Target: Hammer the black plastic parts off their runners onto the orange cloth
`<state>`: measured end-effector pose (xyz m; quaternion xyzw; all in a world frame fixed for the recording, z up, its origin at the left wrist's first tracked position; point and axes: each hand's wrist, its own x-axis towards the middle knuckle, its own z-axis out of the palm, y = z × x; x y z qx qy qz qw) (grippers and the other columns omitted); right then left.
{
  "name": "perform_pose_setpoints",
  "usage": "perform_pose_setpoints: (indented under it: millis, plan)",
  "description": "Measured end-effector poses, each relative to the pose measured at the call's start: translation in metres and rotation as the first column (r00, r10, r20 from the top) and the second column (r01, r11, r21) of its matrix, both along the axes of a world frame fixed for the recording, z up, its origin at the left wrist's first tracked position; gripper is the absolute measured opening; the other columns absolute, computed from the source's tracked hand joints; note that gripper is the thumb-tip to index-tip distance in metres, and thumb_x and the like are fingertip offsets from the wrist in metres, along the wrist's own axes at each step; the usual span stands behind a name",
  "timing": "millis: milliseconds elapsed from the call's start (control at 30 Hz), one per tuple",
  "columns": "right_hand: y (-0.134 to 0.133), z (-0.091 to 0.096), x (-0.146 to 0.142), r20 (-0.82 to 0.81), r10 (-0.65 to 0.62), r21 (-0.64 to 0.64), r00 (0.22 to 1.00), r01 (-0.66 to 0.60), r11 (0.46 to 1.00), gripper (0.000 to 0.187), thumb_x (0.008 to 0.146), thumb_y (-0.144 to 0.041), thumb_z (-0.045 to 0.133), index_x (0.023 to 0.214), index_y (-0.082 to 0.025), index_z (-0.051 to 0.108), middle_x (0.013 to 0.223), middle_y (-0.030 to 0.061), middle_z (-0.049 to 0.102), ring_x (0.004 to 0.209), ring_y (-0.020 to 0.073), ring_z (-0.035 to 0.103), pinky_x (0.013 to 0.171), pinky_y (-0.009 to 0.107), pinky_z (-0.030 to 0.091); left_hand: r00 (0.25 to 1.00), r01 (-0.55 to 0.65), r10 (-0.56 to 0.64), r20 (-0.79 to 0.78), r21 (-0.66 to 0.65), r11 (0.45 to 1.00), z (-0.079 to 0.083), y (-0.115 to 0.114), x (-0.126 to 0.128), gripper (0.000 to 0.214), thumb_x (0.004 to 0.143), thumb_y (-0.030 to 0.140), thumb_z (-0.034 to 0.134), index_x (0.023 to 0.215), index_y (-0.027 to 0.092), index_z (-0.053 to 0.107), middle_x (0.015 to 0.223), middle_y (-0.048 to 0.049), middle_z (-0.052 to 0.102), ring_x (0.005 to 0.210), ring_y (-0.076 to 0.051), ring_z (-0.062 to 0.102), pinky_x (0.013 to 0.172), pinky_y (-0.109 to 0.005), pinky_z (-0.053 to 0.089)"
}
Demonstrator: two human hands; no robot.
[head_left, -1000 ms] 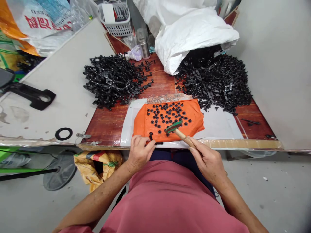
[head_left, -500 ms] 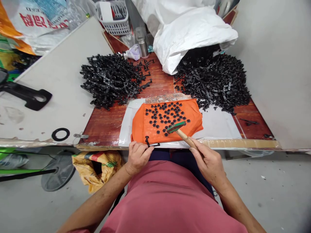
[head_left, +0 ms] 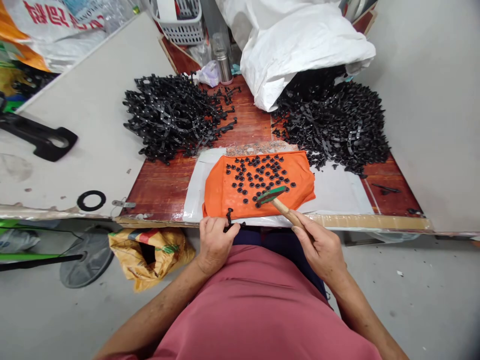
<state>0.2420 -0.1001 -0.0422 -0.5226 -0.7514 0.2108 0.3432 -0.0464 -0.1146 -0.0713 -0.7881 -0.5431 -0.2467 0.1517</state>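
In my right hand [head_left: 320, 245] is a small tool [head_left: 282, 207] with a pale wooden handle and a narrow green head. Its head hangs over the front part of an orange cloth [head_left: 215, 192], close to several small round black pieces [head_left: 258, 177] spread on it. My left hand [head_left: 216, 242] is closed at the table's front edge, its fingers pinching a black plastic strip [head_left: 229, 216] with knobbed ends. Part of the strip is hidden behind the fingers and thumb.
Heaps of black plastic strips stand at the left [head_left: 172, 117] and right [head_left: 337, 125]. A white sack [head_left: 300, 45] hangs over the right heap. Behind are a steel flask [head_left: 224, 67] and a grey basket [head_left: 183, 32]. A black ring [head_left: 91, 200] lies left.
My left fingers have shifted slightly on the black strip, and its upright end sits a little higher. The tool stays over the cloth in my right hand. The whole view has shifted slightly.
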Motion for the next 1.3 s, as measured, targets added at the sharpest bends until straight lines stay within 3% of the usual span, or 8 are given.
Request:
perform_pose_setpoints:
  millis: [167,400,533,667,867,1067,1200,1300]
  plan:
    - [-0.001,-0.004,0.005,-0.014,-0.004,0.001,1.0,0.004,1.0,0.041,0.104,-0.025,0.055,0.144,-0.025,0.061,0.128,0.0058,0.075,0.109,0.0218,0.075,0.093,0.032,0.058,0.978,0.048,-0.051,0.201,0.02,0.999,0.016,0.008,-0.012,0.01,0.092,0.014,0.065,0.091,0.022,0.071,0.103,-0.007,0.058,0.102,-0.022,0.056,0.096,-0.041,0.049]
    - [-0.002,-0.006,-0.001,-0.034,0.007,-0.015,0.999,-0.008,1.0,0.04,0.104,-0.025,0.054,0.144,-0.025,0.061,0.132,0.006,0.074,0.115,0.0218,0.073,0.099,0.034,0.057,0.985,0.162,-0.16,0.067,-0.025,0.987,0.011,0.036,-0.024,0.022,0.095,0.014,0.06,0.11,0.025,0.073,0.096,-0.0062,0.062,0.092,-0.021,0.056,0.101,-0.046,0.046]
    - [-0.002,-0.005,-0.003,-0.027,0.031,-0.01,0.999,-0.032,0.999,0.041,0.104,-0.025,0.053,0.144,-0.026,0.061,0.132,0.0058,0.074,0.114,0.0216,0.073,0.098,0.034,0.058,0.991,0.101,-0.097,0.096,-0.038,0.994,0.01,0.031,-0.02,0.025,0.096,0.013,0.058,0.109,0.025,0.075,0.091,-0.0069,0.063,0.088,-0.021,0.055,0.088,-0.041,0.045]
    - [-0.001,-0.006,-0.004,-0.006,0.035,-0.008,0.999,-0.035,0.999,0.042,0.104,-0.027,0.052,0.146,-0.026,0.06,0.131,0.0063,0.074,0.111,0.0228,0.074,0.095,0.035,0.059,0.986,0.132,-0.121,0.113,-0.096,0.987,0.009,0.02,-0.02,0.028,0.095,0.024,0.063,0.122,0.02,0.071,0.105,-0.0117,0.066,0.1,-0.025,0.059,0.097,-0.046,0.045]
    - [0.0,-0.007,-0.007,-0.002,0.035,0.007,0.999,-0.035,0.999,0.04,0.104,-0.026,0.054,0.143,-0.024,0.062,0.131,0.0066,0.074,0.112,0.0223,0.074,0.097,0.033,0.059,0.991,0.103,-0.111,0.076,0.099,0.99,-0.008,0.011,-0.022,0.009,0.09,0.019,0.071,0.094,0.026,0.076,0.096,-0.0067,0.062,0.101,-0.023,0.059,0.095,-0.041,0.049]
    - [0.0,-0.008,-0.008,0.017,0.033,0.036,0.999,-0.033,0.999,0.039,0.103,-0.025,0.055,0.142,-0.025,0.063,0.131,0.0064,0.074,0.112,0.023,0.075,0.096,0.033,0.06,1.0,-0.005,0.003,0.017,0.128,0.992,-0.01,0.003,-0.007,0.033,0.088,0.009,0.071,0.11,0.032,0.078,0.089,-0.0052,0.057,0.089,-0.02,0.055,0.087,-0.04,0.045]
    - [-0.001,-0.006,-0.006,0.002,0.024,0.06,1.0,-0.024,0.998,0.039,0.103,-0.026,0.055,0.141,-0.025,0.064,0.129,0.0071,0.075,0.109,0.023,0.076,0.094,0.033,0.061,0.993,-0.014,0.002,0.121,0.105,0.994,-0.005,0.0,-0.001,0.017,0.09,0.014,0.07,0.102,0.025,0.076,0.086,-0.0042,0.057,0.085,-0.019,0.055,0.084,-0.039,0.047]
    - [-0.002,-0.005,-0.002,-0.004,0.021,0.062,1.0,-0.021,0.998,0.039,0.104,-0.027,0.054,0.141,-0.025,0.064,0.128,0.0077,0.076,0.11,0.0236,0.075,0.096,0.035,0.061,0.933,-0.056,0.072,0.353,-0.057,0.997,0.014,-0.001,-0.006,0.011,0.096,0.021,0.062,0.102,0.022,0.072,0.103,-0.0083,0.06,0.097,-0.021,0.06,0.088,-0.04,0.053]
